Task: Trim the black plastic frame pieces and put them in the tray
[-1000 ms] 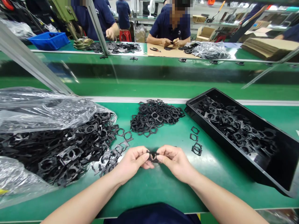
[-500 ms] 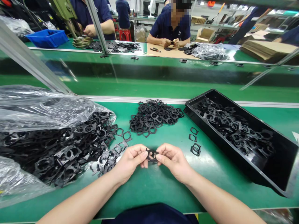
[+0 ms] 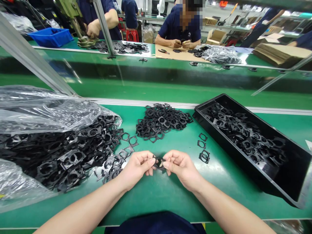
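Black plastic frame (image 3: 159, 163) sits at the centre of the grip, held above the green surface (image 3: 165, 198), pinched between fingertips and thumbs of the left hand (image 3: 136, 165) and right hand (image 3: 181, 166). Grip closed on it from both sides; fingers cover part of its edges, so its full outline is hard to make out.

Left of grip: a clear plastic bag (image 3: 44, 112), cut off by the view's left edge, with a mass of loose frames (image 3: 65, 159) spilling from it; film clouds those beneath.

Right of grip: a few single frames (image 3: 204, 156), then a black tray (image 3: 234, 152) holding more, loosely heaped.

Ahead of grip: a loose heap of frames (image 3: 162, 122).

Far side, across the line: a seated co-worker (image 3: 179, 32) and a blue crate (image 3: 51, 37), contents not visible.
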Available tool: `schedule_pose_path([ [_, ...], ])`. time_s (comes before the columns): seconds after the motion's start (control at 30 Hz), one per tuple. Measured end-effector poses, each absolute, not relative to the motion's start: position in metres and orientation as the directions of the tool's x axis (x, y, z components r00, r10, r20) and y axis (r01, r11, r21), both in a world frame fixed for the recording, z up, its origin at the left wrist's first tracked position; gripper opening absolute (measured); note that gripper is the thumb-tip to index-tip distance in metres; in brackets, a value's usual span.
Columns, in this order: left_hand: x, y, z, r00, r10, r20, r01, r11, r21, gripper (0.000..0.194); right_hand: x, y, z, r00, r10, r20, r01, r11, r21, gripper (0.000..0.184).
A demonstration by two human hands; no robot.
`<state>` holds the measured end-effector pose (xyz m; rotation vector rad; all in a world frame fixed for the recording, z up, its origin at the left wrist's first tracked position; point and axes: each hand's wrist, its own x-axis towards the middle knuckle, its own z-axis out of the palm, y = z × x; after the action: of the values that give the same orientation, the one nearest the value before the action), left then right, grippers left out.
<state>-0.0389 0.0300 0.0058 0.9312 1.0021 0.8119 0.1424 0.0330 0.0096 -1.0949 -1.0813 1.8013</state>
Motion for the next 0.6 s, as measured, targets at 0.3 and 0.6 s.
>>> schedule_pose_path([
  [0.3,-0.0386,0.0302,0.0071,0.348,0.87,-0.35,-0.14,0.417,0.898,0.032,0.1443,0.035,0.0148,-0.363,0.86,-0.359,-0.137,-0.43,-0.892,0.031],
  [0.6,-0.0417,0.0321,0.01,0.21,0.932,-0.295,-0.06,0.314,0.948,0.036,0.1501,0.0384,0.0172,-0.377,0.867,-0.325,-0.104,-0.388,-0.916,0.034],
])
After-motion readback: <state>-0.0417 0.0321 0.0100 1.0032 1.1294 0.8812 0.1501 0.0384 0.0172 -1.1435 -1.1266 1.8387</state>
